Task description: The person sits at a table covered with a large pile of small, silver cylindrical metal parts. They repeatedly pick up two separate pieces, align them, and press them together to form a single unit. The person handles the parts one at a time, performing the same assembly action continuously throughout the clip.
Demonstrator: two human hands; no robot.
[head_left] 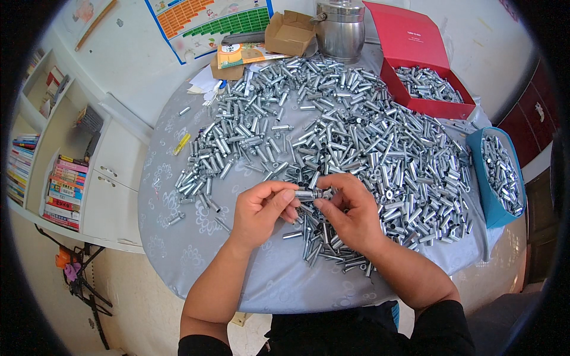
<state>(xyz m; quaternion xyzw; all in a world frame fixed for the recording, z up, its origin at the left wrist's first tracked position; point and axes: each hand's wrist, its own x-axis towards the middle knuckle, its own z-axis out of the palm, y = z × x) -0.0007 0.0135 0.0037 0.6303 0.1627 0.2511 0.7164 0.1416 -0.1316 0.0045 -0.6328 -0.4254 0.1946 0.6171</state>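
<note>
Though slim — a shiny, silvery metal cylinder [305,194].

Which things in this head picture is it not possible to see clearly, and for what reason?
All in the head view:
- Metal part: full shape, partly covered by fingers of the left hand and right hand.
- Heaped metal pieces: lower ones hidden by upper ones.
- Steel pot: contents hidden by its walls.
- Shelf books: spine print too small.
- Black sleeves: cut off by the lower edge.
</note>
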